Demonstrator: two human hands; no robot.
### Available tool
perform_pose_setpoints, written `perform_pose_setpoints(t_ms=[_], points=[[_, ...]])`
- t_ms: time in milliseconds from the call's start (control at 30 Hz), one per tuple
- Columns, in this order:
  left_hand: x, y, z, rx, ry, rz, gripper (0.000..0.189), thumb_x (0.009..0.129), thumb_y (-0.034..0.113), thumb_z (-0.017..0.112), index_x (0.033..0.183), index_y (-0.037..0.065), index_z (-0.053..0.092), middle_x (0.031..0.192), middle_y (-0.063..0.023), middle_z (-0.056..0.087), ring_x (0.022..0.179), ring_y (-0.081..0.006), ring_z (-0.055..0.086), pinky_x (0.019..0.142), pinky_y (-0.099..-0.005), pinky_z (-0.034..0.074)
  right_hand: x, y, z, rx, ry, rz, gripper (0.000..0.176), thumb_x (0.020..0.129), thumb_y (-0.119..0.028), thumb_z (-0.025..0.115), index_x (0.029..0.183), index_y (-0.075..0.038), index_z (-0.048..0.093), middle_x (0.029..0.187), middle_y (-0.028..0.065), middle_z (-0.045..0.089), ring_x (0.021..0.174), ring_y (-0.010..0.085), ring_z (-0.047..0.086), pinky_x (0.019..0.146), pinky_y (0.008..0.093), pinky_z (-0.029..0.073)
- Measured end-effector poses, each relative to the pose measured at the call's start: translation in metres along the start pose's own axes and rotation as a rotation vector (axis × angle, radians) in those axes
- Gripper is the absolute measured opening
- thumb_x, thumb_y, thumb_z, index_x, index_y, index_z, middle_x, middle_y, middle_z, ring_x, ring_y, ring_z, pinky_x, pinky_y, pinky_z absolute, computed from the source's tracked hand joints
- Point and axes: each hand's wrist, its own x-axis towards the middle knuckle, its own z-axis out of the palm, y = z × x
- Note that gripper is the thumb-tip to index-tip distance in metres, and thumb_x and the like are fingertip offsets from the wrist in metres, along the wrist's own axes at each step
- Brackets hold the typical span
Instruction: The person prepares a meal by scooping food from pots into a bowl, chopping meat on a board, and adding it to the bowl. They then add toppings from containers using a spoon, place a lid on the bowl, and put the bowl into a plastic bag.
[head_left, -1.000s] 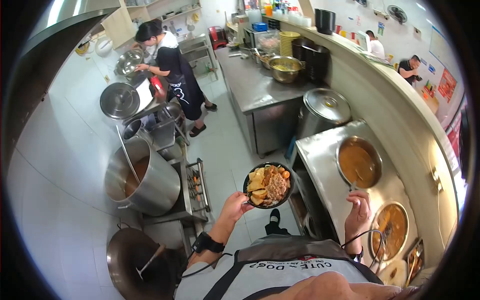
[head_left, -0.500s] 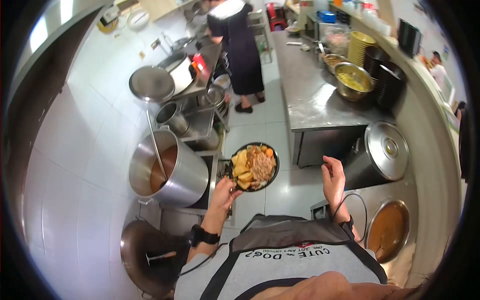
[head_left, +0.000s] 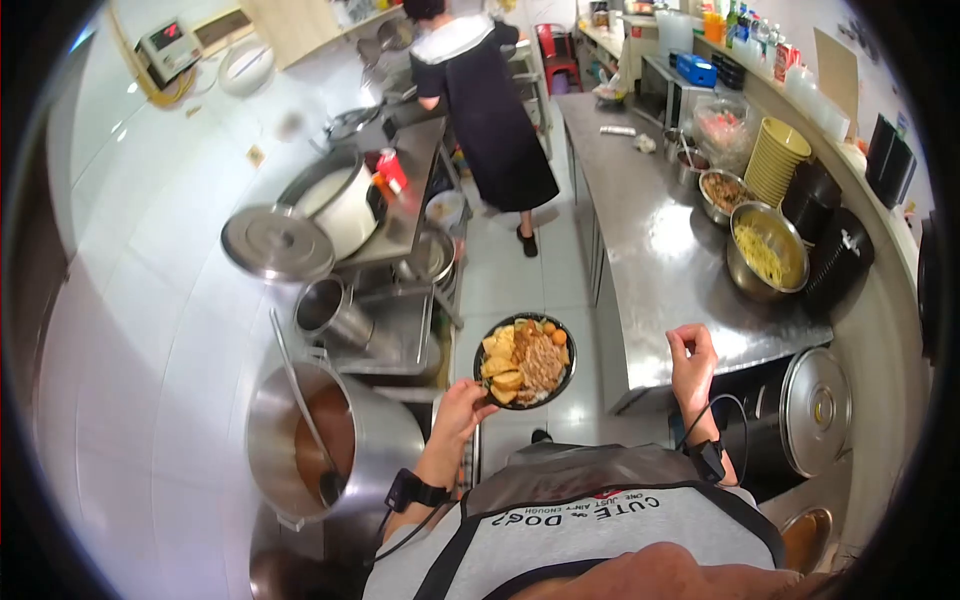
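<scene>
A round black bowl [head_left: 527,362] is filled with food: yellow chunks, shredded meat and small orange balls. My left hand [head_left: 463,408] grips its left lower rim, thumb toward the top, and holds it level over the floor. Raised at the right, my right hand [head_left: 692,358] touches nothing; its fingers are curled with the thumb near the index finger, beside the steel counter [head_left: 640,240]. No object shows between those fingers.
At left stand a large pot of brown liquid [head_left: 325,440] with a ladle, a lidded cooker [head_left: 335,200] and a red can [head_left: 391,170]. A person in dark clothing [head_left: 485,120] is ahead. Steel bowls [head_left: 768,250], stacked yellow bowls [head_left: 777,160] and a lidded pot [head_left: 815,412] are at right.
The view has moved forward along the aisle, with the counter and pots now nearer. The bowl stays in my left hand. My right hand's fingers look more curled. The other person has shifted stance.
</scene>
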Motion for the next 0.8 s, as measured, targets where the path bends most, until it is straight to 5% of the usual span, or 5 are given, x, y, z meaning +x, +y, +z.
perform_pose_setpoints(t_ms=[233, 367, 500, 600, 800], points=[[0.158, 0.071, 0.054, 0.058, -0.16, -0.093, 0.005, 0.087, 0.001, 0.056, 0.089, 0.005, 0.052, 0.09, -0.0074, 0.061, 0.078, -0.0197, 0.065, 0.066, -0.0334, 0.061, 0.079, -0.002, 0.042, 0.003, 0.079, 0.125, 0.01, 0.087, -0.001, 0.066, 0.085, 0.0, 0.056, 0.074, 0.0085, 0.063, 0.07, 0.0163, 0.063, 0.067, 0.0276, 0.05], [0.254, 0.102, 0.097, 0.056, -0.258, -0.165, 0.006, 0.087, 0.0, 0.056, 0.087, 0.004, 0.052, 0.091, -0.0091, 0.062, 0.078, -0.0203, 0.066, 0.065, -0.0303, 0.062, 0.113, 0.038, 0.055, 0.028, 0.299, 0.204, 0.008, 0.09, -0.002, 0.064, 0.086, 0.0, 0.057, 0.07, 0.0052, 0.061, 0.059, 0.0097, 0.061, 0.055, 0.0222, 0.047], [0.353, 0.125, 0.132, 0.077, -0.337, -0.198, 0.004, 0.087, 0.001, 0.056, 0.088, 0.003, 0.053, 0.092, -0.0103, 0.063, 0.078, -0.0209, 0.067, 0.066, -0.0307, 0.062, 0.168, 0.054, 0.083, -0.073, 0.505, 0.131, 0.044, 0.106, -0.022, 0.038, 0.067, -0.003, 0.047, 0.052, 0.0043, 0.05, 0.047, 0.0102, 0.051, 0.045, 0.0239, 0.039], [0.418, 0.152, 0.158, 0.111, -0.368, -0.21, 0.005, 0.087, 0.0, 0.056, 0.091, 0.002, 0.054, 0.092, -0.0106, 0.063, 0.079, -0.0217, 0.067, 0.068, -0.0319, 0.062, 0.226, 0.08, 0.119, 0.04, 0.587, 0.043, 0.046, 0.106, -0.024, 0.037, 0.066, -0.004, 0.046, 0.052, 0.0045, 0.05, 0.045, 0.0106, 0.048, 0.044, 0.0245, 0.036], [0.525, 0.206, 0.186, 0.149, -0.282, -0.222, 0.008, 0.087, 0.0, 0.055, 0.096, 0.0, 0.053, 0.098, -0.0118, 0.062, 0.081, -0.023, 0.067, 0.068, -0.0325, 0.063, 0.343, 0.089, 0.214, 0.096, 0.442, 0.066, 0.044, 0.106, -0.022, 0.038, 0.068, -0.003, 0.05, 0.054, 0.0042, 0.052, 0.046, 0.0105, 0.047, 0.046, 0.0249, 0.037]])
